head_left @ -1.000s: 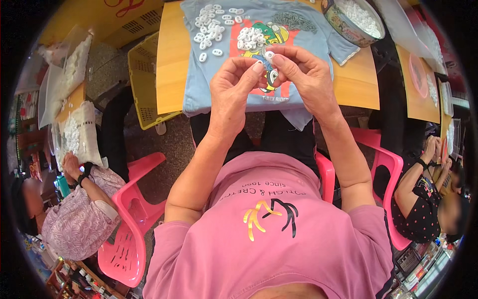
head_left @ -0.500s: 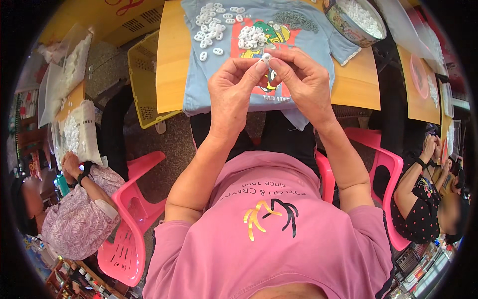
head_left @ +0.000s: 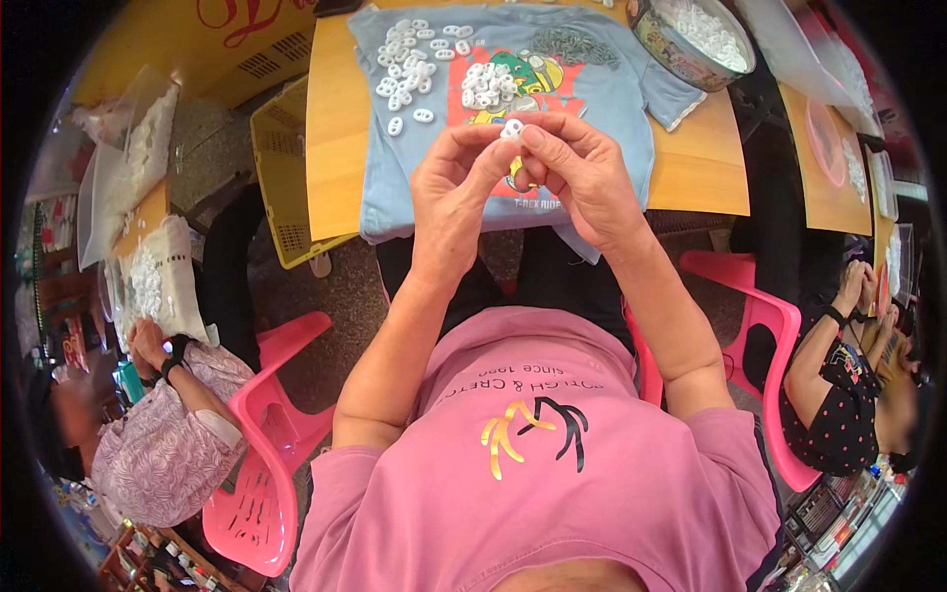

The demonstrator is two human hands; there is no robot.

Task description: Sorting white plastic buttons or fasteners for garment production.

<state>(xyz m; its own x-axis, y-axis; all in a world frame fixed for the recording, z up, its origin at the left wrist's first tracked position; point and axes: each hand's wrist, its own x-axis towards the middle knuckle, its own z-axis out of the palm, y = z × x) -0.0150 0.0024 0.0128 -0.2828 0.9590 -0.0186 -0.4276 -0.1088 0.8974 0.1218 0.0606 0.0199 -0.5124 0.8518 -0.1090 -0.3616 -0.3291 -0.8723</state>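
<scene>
Above the near part of the table I hold a small white oval plastic piece with two holes (head_left: 512,129) between my fingertips. My left hand (head_left: 454,192) pinches it from the left side. My right hand (head_left: 584,173) grips it from the right, thumb and index finger on it. Just beyond my hands lies a small heap of white two-holed pieces (head_left: 490,86). A looser group of like pieces (head_left: 405,69) spreads to its left, and a pile of small dark grey-green parts (head_left: 575,47) lies farther right. All rest on a light blue T-shirt (head_left: 395,187) covering the table.
A round tin (head_left: 681,47) of white pieces stands at the table's (head_left: 705,173) far right. Left of the table is a yellow plastic basket (head_left: 286,237). Pink chairs (head_left: 252,513) flank me. One person (head_left: 163,434) works at the left, another (head_left: 824,405) at the right.
Both hands have shifted slightly left and down in the view, and the held white piece has turned so that its holes show. The whole view has shifted a little.
</scene>
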